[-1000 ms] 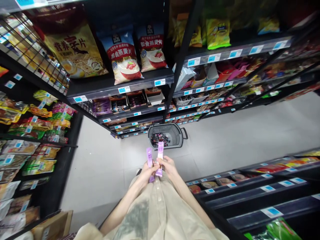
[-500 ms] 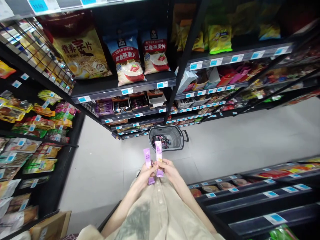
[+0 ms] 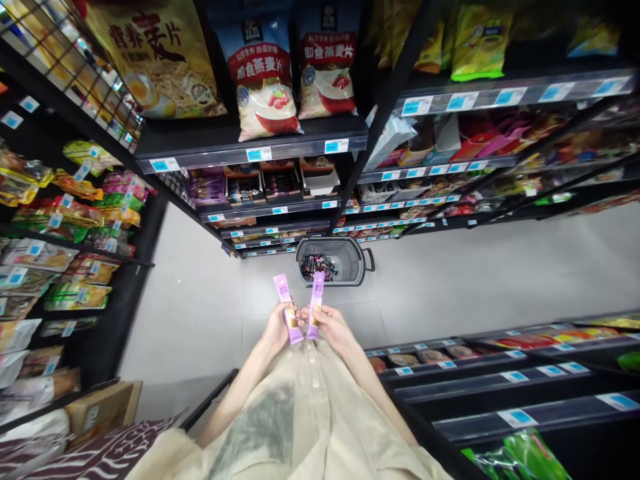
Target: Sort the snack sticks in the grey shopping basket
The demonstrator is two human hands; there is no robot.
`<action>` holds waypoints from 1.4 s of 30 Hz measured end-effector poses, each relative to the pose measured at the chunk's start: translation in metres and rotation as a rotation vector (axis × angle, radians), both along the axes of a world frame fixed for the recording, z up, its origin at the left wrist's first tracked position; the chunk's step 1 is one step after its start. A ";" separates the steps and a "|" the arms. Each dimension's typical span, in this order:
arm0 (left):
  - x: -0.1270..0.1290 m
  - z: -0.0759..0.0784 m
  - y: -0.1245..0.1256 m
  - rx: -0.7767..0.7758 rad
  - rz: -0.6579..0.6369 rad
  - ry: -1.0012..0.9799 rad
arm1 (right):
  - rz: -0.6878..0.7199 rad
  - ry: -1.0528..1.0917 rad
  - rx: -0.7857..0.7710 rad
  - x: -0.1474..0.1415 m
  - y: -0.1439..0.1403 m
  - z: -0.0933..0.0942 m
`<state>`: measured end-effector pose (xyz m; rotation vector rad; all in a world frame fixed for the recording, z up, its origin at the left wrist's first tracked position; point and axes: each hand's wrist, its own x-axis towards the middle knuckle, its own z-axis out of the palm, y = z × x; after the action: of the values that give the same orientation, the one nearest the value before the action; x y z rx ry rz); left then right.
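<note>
My left hand [image 3: 278,327] holds a slim purple stick packet [image 3: 286,301], tilted to the left. A second purple stick packet [image 3: 315,298] is gripped in my right hand [image 3: 332,327], standing nearly upright. Both hands are close together in front of my beige shirt, with the two packets side by side and slightly spread at the top. Beyond them on the floor stands a grey shopping basket [image 3: 353,252] with dark packets inside.
Black store shelves [image 3: 260,143] with oat bags and snack boxes rise ahead. More snack racks [image 3: 65,220] line the left, low shelves [image 3: 500,380] the right. A cardboard box [image 3: 103,408] sits at lower left. Grey floor runs between.
The view has tipped down and closer to the shelves. My hands have shifted slightly up and left, and the left packet now leans further left, apart from the other.
</note>
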<state>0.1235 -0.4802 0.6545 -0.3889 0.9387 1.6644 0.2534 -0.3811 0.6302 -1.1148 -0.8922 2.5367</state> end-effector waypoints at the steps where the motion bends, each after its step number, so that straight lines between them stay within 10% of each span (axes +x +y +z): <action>1: -0.002 0.000 -0.001 0.018 -0.003 -0.002 | -0.008 -0.006 -0.001 -0.001 -0.001 0.000; 14: -0.003 -0.005 0.002 0.007 -0.110 0.207 | 0.071 -0.177 0.306 -0.016 -0.019 0.005; 24: 0.003 -0.019 -0.018 -0.110 -0.238 0.453 | -0.072 -0.309 0.271 -0.013 -0.017 0.000; 42: -0.011 -0.024 -0.021 -0.227 -0.223 0.577 | 0.082 -0.221 0.342 -0.012 -0.015 0.003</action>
<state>0.1128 -0.5014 0.6307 0.0611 1.5455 1.4886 0.2415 -0.3965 0.6328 -1.2804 -1.3914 2.2306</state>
